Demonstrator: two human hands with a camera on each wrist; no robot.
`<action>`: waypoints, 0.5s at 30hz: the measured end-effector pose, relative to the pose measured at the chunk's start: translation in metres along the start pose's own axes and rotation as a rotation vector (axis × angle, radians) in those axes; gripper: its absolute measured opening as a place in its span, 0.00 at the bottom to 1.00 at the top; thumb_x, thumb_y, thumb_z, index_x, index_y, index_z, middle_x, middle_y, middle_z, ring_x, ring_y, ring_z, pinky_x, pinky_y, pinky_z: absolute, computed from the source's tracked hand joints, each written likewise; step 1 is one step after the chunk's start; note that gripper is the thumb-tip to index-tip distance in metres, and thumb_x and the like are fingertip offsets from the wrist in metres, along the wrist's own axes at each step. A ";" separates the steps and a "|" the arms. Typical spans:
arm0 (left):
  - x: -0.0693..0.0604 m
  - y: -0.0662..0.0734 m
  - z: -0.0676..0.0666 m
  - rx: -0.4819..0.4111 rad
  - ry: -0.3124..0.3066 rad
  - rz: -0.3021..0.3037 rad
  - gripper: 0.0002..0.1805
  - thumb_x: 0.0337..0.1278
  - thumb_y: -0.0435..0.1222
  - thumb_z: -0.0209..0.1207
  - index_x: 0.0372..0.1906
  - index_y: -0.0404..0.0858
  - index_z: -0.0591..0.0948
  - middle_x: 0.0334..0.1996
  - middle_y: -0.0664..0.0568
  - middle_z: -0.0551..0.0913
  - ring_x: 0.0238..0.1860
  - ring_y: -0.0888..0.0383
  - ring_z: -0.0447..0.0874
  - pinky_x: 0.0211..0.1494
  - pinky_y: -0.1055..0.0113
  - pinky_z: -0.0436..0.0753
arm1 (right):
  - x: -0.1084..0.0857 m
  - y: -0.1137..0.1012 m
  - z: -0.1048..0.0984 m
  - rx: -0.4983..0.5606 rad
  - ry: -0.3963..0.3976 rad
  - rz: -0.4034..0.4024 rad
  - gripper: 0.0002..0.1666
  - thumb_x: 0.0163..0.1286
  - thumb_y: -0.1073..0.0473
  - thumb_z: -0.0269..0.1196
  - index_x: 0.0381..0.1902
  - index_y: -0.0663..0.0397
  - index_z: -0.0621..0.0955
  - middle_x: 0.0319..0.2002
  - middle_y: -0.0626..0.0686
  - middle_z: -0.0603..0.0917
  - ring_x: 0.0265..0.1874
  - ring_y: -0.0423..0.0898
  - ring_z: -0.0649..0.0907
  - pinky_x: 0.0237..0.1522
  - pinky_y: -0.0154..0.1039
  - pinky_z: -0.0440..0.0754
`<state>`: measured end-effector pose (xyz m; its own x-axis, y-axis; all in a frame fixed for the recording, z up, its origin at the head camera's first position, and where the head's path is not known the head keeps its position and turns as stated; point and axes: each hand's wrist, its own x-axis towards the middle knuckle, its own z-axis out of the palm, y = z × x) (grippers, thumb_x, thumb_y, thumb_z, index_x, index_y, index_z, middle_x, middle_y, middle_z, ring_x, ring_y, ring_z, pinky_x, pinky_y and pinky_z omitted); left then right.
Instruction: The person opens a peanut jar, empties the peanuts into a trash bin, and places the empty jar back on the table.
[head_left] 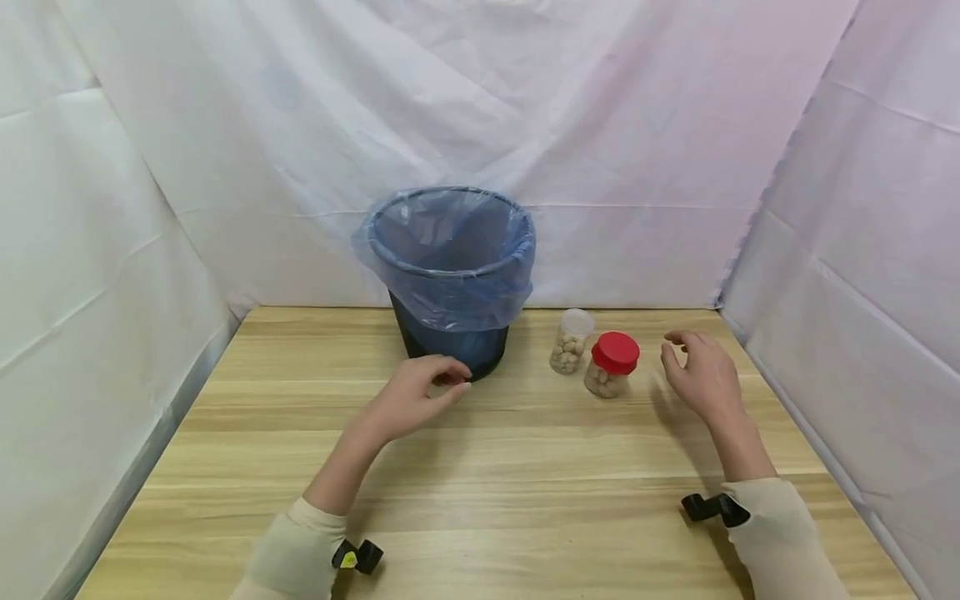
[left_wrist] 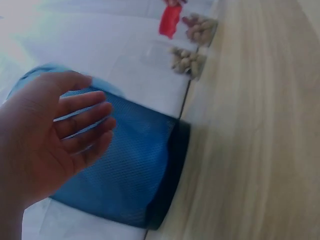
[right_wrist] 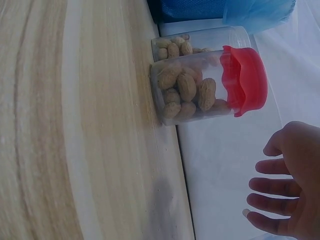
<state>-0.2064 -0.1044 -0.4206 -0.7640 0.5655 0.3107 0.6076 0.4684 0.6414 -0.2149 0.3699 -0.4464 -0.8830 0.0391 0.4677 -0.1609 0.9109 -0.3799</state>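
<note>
My left hand (head_left: 418,396) hovers over the table in front of a dark waste bin (head_left: 450,346), its fingers loosely bent and holding nothing. In the left wrist view the bin (left_wrist: 130,165) shows its mesh side behind that hand (left_wrist: 55,125). To the right of the red-lidded jar (head_left: 617,354), my right hand (head_left: 703,375) is held in the air, apart from it and with nothing in its fingers. Peanuts (right_wrist: 187,90) partly fill that clear jar. Beside it stands a slimmer clear jar (head_left: 572,342) with a whitish translucent lid, also holding peanuts.
A blue plastic bag (head_left: 480,296) lines the bin and hangs over its rim. White cloth (head_left: 637,150) encloses the wooden table (head_left: 480,483) at the back and both sides. Each sleeve carries a small black device (head_left: 716,508) at the wrist.
</note>
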 end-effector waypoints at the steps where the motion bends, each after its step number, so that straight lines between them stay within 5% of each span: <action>1: 0.002 0.001 0.005 -0.011 0.008 0.018 0.09 0.75 0.39 0.66 0.53 0.41 0.89 0.47 0.50 0.92 0.49 0.56 0.91 0.54 0.53 0.91 | 0.000 0.000 0.000 0.000 0.000 -0.001 0.19 0.81 0.57 0.59 0.55 0.68 0.85 0.52 0.71 0.86 0.49 0.67 0.85 0.50 0.66 0.81; 6: 0.017 0.007 0.031 -0.059 0.024 0.061 0.12 0.75 0.38 0.66 0.56 0.39 0.88 0.52 0.43 0.91 0.52 0.52 0.90 0.57 0.54 0.90 | 0.001 0.001 0.001 0.000 0.005 -0.007 0.18 0.80 0.57 0.60 0.55 0.67 0.85 0.51 0.70 0.86 0.49 0.67 0.85 0.49 0.66 0.81; 15: 0.041 0.008 0.072 -0.129 -0.026 0.011 0.17 0.75 0.36 0.64 0.61 0.33 0.86 0.56 0.40 0.89 0.57 0.45 0.89 0.60 0.50 0.89 | 0.001 0.001 0.002 -0.001 0.004 -0.019 0.17 0.79 0.58 0.60 0.54 0.67 0.85 0.50 0.70 0.87 0.49 0.67 0.85 0.50 0.66 0.81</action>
<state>-0.2177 -0.0284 -0.4534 -0.7507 0.5881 0.3010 0.5816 0.3721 0.7234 -0.2169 0.3699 -0.4484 -0.8779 0.0234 0.4782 -0.1774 0.9118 -0.3702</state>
